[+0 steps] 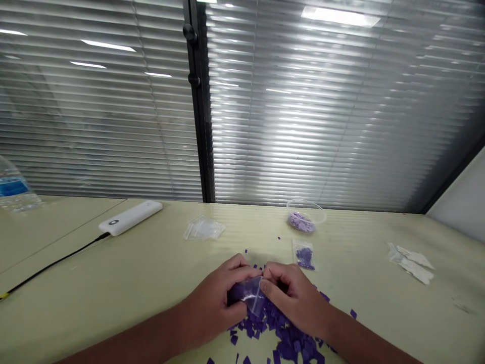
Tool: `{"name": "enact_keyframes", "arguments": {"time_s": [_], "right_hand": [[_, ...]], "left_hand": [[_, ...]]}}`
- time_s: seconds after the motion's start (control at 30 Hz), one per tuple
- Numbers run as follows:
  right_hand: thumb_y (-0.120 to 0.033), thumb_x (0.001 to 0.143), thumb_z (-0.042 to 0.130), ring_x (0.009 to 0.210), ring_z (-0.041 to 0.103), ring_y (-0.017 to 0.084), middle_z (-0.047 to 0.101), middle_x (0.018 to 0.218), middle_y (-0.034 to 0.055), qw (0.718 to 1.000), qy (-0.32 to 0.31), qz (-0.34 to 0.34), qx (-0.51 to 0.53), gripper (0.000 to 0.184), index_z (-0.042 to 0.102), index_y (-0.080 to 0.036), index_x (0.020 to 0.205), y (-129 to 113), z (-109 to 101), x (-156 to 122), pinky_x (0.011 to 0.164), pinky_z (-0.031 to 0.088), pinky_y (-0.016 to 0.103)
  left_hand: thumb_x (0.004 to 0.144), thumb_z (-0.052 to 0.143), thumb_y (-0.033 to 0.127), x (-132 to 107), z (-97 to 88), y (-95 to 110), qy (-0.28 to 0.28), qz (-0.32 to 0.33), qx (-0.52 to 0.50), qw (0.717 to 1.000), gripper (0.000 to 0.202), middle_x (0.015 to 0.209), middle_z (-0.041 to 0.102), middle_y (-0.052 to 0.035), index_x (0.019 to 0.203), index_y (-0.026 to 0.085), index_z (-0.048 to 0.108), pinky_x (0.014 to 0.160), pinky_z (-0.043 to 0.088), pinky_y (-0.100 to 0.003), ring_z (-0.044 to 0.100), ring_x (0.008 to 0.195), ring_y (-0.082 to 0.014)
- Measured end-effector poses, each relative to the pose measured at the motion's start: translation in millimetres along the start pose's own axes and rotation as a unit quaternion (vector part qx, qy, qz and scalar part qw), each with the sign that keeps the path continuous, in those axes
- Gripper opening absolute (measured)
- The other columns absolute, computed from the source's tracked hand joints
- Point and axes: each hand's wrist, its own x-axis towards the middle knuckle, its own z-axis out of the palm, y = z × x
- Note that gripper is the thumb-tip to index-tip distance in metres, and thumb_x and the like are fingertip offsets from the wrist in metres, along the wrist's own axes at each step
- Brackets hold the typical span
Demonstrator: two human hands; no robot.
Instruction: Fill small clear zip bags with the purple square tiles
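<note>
My left hand (214, 298) and my right hand (293, 298) meet above the table, both pinching a small clear zip bag (252, 294). Dark purple contents show inside the bag, partly hidden by my fingers. Directly below and in front of my hands lies a loose heap of small purple square pieces (288, 331), with a few scattered farther out. Beyond my fingers lies a second small clear bag (304, 256) holding purple pieces.
A pale green table (359, 237) carries a clear bowl (305, 215) of lilac material, an unfilled-looking clear bag (203, 228), white paper scraps (411, 263), a white power bank (131, 217) with a black cable (53, 265), and a water bottle (14, 186). Window blinds stand behind.
</note>
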Motion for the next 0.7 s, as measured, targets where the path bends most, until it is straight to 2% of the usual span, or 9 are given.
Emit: {"name": "enact_keyframes", "arguments": {"time_s": [0.07, 0.17, 0.27, 0.33, 0.4, 0.47, 0.5, 0.57, 0.7], "right_hand": [[-0.022, 0.096, 0.057, 0.059, 0.033, 0.01, 0.037, 0.063, -0.0064, 1.0, 0.002, -0.011, -0.01, 0.033, 0.039, -0.02, 0.067, -0.5, 0.6, 0.1, 0.057, 0.026, 0.026], [-0.02, 0.093, 0.054, 0.06, 0.033, 0.01, 0.035, 0.063, -0.0061, 1.0, 0.011, -0.008, 0.01, 0.031, 0.038, -0.02, 0.066, 0.6, -0.8, 0.4, 0.057, 0.026, 0.026], [-0.021, 0.093, 0.053, 0.06, 0.033, 0.011, 0.037, 0.064, -0.0053, 0.999, 0.016, -0.003, 0.039, 0.03, 0.041, -0.02, 0.066, 2.7, -3.2, 0.0, 0.057, 0.027, 0.026], [-0.022, 0.093, 0.054, 0.06, 0.034, 0.011, 0.038, 0.063, -0.0048, 0.999, 0.026, -0.013, 0.039, 0.029, 0.043, -0.02, 0.066, 4.0, -3.8, -0.6, 0.057, 0.028, 0.026], [-0.022, 0.093, 0.055, 0.059, 0.036, 0.011, 0.041, 0.063, -0.0041, 0.998, 0.047, -0.028, 0.021, 0.029, 0.046, -0.019, 0.065, 5.0, -3.6, -0.9, 0.057, 0.029, 0.026], [-0.024, 0.095, 0.055, 0.059, 0.038, 0.011, 0.043, 0.062, -0.0033, 0.997, 0.071, -0.033, 0.006, 0.03, 0.05, -0.019, 0.065, 5.4, -3.1, -0.8, 0.057, 0.03, 0.026], [-0.026, 0.096, 0.054, 0.058, 0.038, 0.012, 0.044, 0.062, -0.0029, 0.996, 0.081, -0.032, -0.001, 0.031, 0.052, -0.019, 0.066, 5.3, -2.9, -0.7, 0.056, 0.03, 0.026], [-0.028, 0.099, 0.053, 0.058, 0.039, 0.012, 0.046, 0.063, -0.0022, 0.995, 0.096, -0.031, -0.012, 0.033, 0.055, -0.018, 0.067, 4.7, -2.9, -0.4, 0.056, 0.031, 0.026], [-0.029, 0.1, 0.053, 0.061, 0.046, 0.013, 0.053, 0.065, -0.0006, 0.992, 0.11, -0.053, -0.039, 0.033, 0.058, -0.018, 0.069, 2.7, -3.0, -0.9, 0.058, 0.034, 0.026]], "left_hand": [[0.076, 0.056, 0.004, -1.5, 0.9, -1.5, 0.014, -0.008, -0.016, 1.0, 0.068, 0.128, 0.057, -0.0051, 0.138, 0.031, 0.063, 0.096, 0.053, -0.035, 0.06, 0.109, -0.0246], [0.081, 0.061, 0.011, -2.7, 1.0, -4.3, 0.055, -0.057, -0.061, 0.995, 0.082, 0.147, 0.05, -0.0071, 0.157, 0.036, 0.042, 0.096, 0.054, -0.037, 0.061, 0.113, -0.0266], [0.094, 0.062, 0.026, -1.3, -0.6, -7.0, 0.089, -0.13, -0.136, 0.978, 0.077, 0.147, 0.052, -0.008, 0.163, 0.037, 0.029, 0.093, 0.054, -0.036, 0.064, 0.112, -0.026], [0.1, 0.06, 0.037, 0.5, -2.6, -7.0, 0.086, -0.157, -0.193, 0.965, 0.069, 0.14, 0.059, -0.0079, 0.163, 0.034, 0.031, 0.095, 0.053, -0.037, 0.065, 0.114, -0.0267], [0.104, 0.056, 0.045, 1.9, -4.7, -5.5, 0.072, -0.151, -0.231, 0.958, 0.051, 0.127, 0.067, -0.0065, 0.151, 0.029, 0.049, 0.098, 0.052, -0.038, 0.065, 0.114, -0.0276], [0.105, 0.053, 0.049, 2.2, -6.1, -3.4, 0.071, -0.135, -0.231, 0.961, 0.035, 0.111, 0.071, -0.0047, 0.124, 0.024, 0.069, 0.099, 0.05, -0.036, 0.065, 0.111, -0.0273], [0.105, 0.053, 0.05, 1.9, -6.4, -2.3, 0.076, -0.13, -0.221, 0.964, 0.034, 0.105, 0.071, -0.004, 0.111, 0.023, 0.072, 0.099, 0.049, -0.035, 0.064, 0.108, -0.0266], [0.104, 0.054, 0.052, 0.9, -6.2, -0.7, 0.078, -0.126, -0.208, 0.967, 0.034, 0.098, 0.069, -0.0028, 0.099, 0.022, 0.071, 0.094, 0.049, -0.033, 0.063, 0.101, -0.0248], [0.104, 0.054, 0.055, 0.0, -4.6, 0.7, 0.044, -0.114, -0.197, 0.973, 0.035, 0.089, 0.062, -0.0001, 0.097, 0.021, 0.064, 0.079, 0.048, -0.03, 0.059, 0.085, -0.0203]]}}
